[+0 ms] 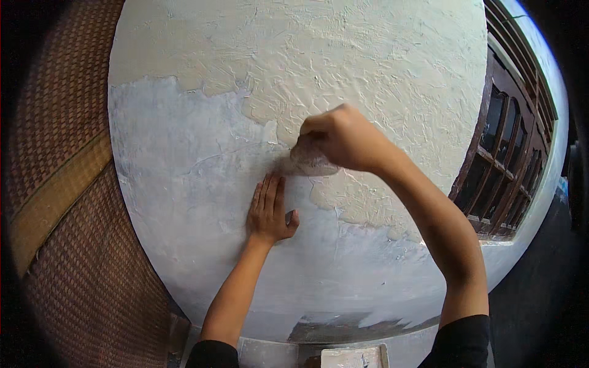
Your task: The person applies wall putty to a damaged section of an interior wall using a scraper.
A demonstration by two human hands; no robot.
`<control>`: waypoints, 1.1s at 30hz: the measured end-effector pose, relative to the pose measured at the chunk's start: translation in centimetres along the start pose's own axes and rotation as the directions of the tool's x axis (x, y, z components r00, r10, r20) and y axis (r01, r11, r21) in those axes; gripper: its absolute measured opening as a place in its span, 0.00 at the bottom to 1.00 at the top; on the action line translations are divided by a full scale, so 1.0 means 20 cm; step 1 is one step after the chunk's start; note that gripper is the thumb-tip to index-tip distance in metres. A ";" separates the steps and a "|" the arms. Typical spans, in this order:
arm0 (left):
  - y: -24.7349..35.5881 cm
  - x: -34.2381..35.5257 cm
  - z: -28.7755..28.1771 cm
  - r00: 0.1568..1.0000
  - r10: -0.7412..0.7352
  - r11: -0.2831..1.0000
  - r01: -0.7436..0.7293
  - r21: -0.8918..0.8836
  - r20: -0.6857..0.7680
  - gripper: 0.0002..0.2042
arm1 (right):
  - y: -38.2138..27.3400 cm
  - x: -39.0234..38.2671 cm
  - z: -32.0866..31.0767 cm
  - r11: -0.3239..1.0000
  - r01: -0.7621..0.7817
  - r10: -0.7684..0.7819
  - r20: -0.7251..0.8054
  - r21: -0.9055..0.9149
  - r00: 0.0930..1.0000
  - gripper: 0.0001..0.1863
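My left hand (271, 207) lies flat against the bare grey-white part of the wall (172, 138), fingers pointing up and thumb out to the side. Above and right of it, my right hand (345, 140) is closed around a putty scraper (316, 167), smeared by motion, its wide pale edge at the wall. The scraper is beside the ragged lower border of a cream, rough-textured coat of putty (362, 67). That coat covers the upper wall and reaches down on the right below my right hand.
At the bottom edge sits a white tray (384, 356) with pale paste in it. A woven brown panel (80, 245) with a wooden batten (64, 199) borders the wall on the left. A dark wooden window (500, 147) is at the right. A dark grey patch (331, 331) shows low on the wall.
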State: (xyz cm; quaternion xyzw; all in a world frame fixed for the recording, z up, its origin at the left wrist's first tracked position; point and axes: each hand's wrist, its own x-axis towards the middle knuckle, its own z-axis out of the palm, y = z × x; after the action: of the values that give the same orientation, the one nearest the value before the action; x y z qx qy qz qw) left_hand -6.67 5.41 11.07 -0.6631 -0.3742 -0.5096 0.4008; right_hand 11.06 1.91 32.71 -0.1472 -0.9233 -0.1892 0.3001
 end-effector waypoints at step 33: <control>0.02 0.01 -0.02 0.999 -0.014 1.000 0.013 -0.023 -0.029 0.33 | -0.01 0.05 -0.02 0.994 0.069 -0.076 0.094 0.079 0.993 0.07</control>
State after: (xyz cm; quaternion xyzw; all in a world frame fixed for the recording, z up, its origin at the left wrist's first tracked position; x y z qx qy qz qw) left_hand -6.48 4.86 11.20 -0.6575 -0.3670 -0.5263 0.3951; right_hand 10.35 1.76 33.51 -0.1109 -0.9479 -0.1577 0.2535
